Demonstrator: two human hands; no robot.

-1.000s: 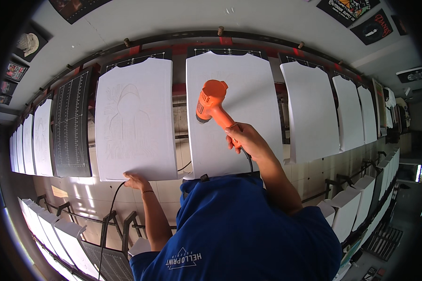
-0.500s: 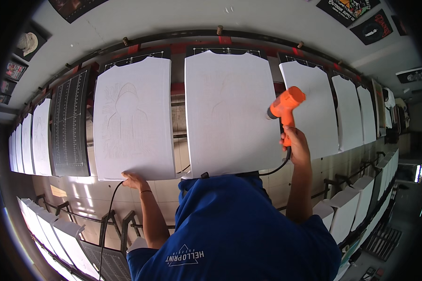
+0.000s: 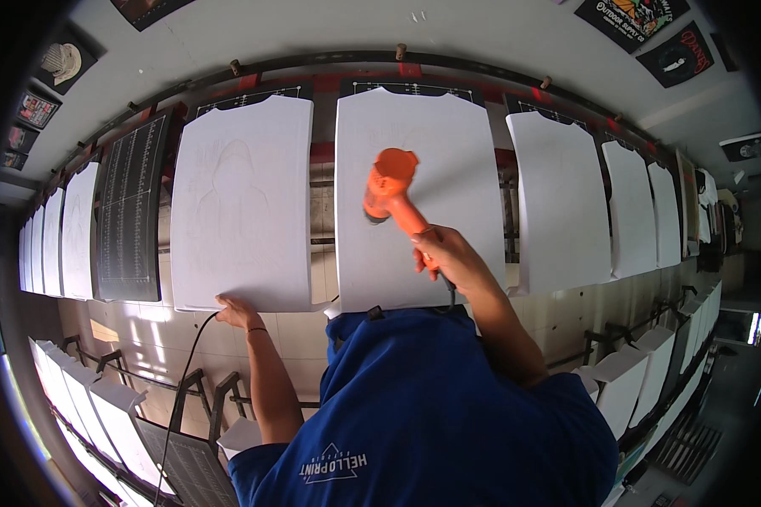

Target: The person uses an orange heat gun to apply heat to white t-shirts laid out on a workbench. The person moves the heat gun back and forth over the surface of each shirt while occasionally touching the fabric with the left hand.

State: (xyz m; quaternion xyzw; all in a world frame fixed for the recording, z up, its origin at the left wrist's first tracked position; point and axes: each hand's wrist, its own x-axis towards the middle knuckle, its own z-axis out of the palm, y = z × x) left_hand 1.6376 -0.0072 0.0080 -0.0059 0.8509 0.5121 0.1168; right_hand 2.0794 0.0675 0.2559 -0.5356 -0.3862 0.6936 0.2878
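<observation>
My right hand is wrapped round the handle of an orange heat gun. Its dark nozzle points down at a white T-shirt stretched over a flat board, where faint line marks show near the top. At the near edge of the white T-shirt to the left, which carries a pale outline of a hooded figure, my left hand has closed fingers. A black cable runs up into that hand; part of the grip is hidden.
More shirt-covered boards stand in a row at right and far left. One bare black board has a printed grid. A dark rail curves behind the row. Another line of boards lies behind me.
My right hand has swung the heat gun leftward, from the right edge of the middle shirt to over its left part. My left hand stays by the left shirt's near edge.
</observation>
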